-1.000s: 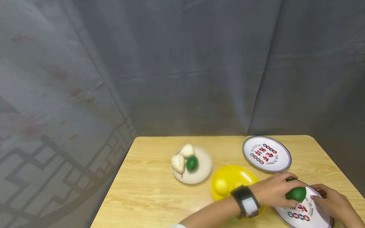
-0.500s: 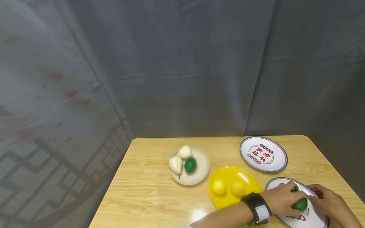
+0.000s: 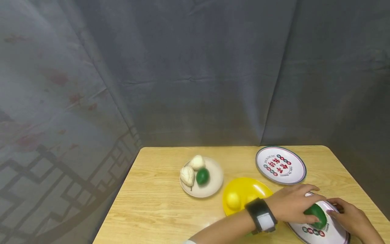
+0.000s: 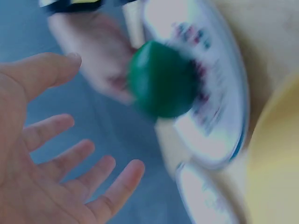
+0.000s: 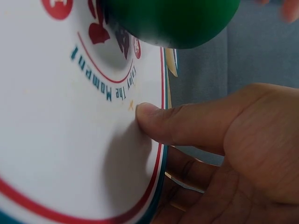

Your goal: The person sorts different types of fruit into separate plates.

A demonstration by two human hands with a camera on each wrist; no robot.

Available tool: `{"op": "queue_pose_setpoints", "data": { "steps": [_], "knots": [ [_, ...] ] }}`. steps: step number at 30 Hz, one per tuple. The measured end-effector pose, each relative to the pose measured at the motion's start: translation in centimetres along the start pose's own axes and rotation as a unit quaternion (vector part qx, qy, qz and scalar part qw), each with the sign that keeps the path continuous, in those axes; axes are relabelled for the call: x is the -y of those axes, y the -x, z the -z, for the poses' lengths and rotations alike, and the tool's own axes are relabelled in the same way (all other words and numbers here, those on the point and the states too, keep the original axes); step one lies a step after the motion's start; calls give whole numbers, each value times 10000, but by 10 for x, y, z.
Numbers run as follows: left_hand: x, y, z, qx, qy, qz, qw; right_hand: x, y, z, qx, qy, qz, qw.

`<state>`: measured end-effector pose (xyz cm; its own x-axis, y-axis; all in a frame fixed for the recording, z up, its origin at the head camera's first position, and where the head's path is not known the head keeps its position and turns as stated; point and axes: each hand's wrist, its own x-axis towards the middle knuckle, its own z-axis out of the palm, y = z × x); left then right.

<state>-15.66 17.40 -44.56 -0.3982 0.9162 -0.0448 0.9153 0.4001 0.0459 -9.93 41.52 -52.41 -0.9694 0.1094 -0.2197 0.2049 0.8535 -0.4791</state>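
Note:
In the head view, my left hand (image 3: 292,205) reaches across to the right, its fingers spread over a smooth, dark green, egg-shaped fruit (image 3: 317,216). The fruit lies on a white oval plate (image 3: 336,232) with red writing and a coloured rim. The left wrist view shows the left fingers (image 4: 117,189) extended and a gap between that hand and the fruit (image 4: 161,79). My right hand (image 3: 354,217) grips the plate's right edge. In the right wrist view, its thumb (image 5: 163,123) presses the top face while the other fingers curl underneath, partly hidden by the plate (image 5: 56,140).
A yellow plate (image 3: 240,184) with round yellow fruits (image 3: 233,201) stands left of the white plate, partly behind the left forearm. A second printed plate (image 3: 281,165) lies behind. Further left, a cream plate (image 3: 216,179) holds a green fruit (image 3: 202,176) and two whitish pieces (image 3: 187,176).
The left hand held the green fruit over the plate, brought it right and lower, then let go and drew back left with fingers spread. The right hand kept its grip on the plate.

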Motion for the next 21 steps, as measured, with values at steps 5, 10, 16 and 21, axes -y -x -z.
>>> {"op": "queue_pose_setpoints", "data": {
  "steps": [5,10,16,21],
  "knots": [
    [57,59,28,-921,361,292,9947,-2,-4,-3,-69,-65,-156,9998],
    [125,127,19,-1776,847,1124,9740,-5,-7,-6,40,-102,-338,9994],
    [183,190,-26,-2361,351,2074,9487,-5,-4,-6,-17,36,-217,9998],
    [198,217,-53,-2347,-17,2327,9438,-2,-2,-5,-44,71,-217,9997]
  ]
}}
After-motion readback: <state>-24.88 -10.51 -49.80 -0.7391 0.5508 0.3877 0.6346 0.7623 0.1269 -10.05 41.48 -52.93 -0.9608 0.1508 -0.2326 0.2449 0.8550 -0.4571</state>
